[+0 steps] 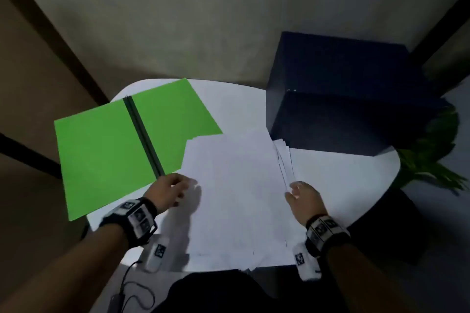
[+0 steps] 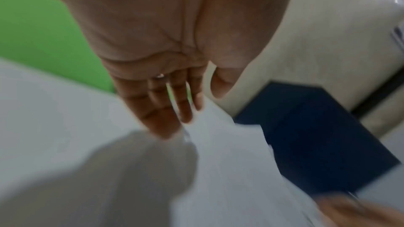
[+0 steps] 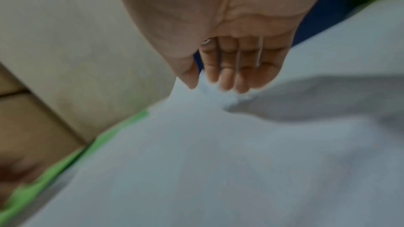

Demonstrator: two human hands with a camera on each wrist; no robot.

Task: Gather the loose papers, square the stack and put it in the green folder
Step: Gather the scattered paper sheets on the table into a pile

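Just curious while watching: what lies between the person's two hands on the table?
The white paper stack fills the stretch between the left hand and right hand, one at each side edge. The head view shows it.

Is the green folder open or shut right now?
Open: the green folder lies spread flat on the table, both covers showing beside its dark spine.

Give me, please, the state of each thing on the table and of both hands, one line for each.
Green folder: open flat, nothing inside, its right corner under the papers.
Papers: one loose pile on the table, edges not yet squared.
Left hand: fingers straight, at the pile's left edge.
Right hand: fingers straight, at the pile's right edge.
Dark blue box: closed, beside the pile.
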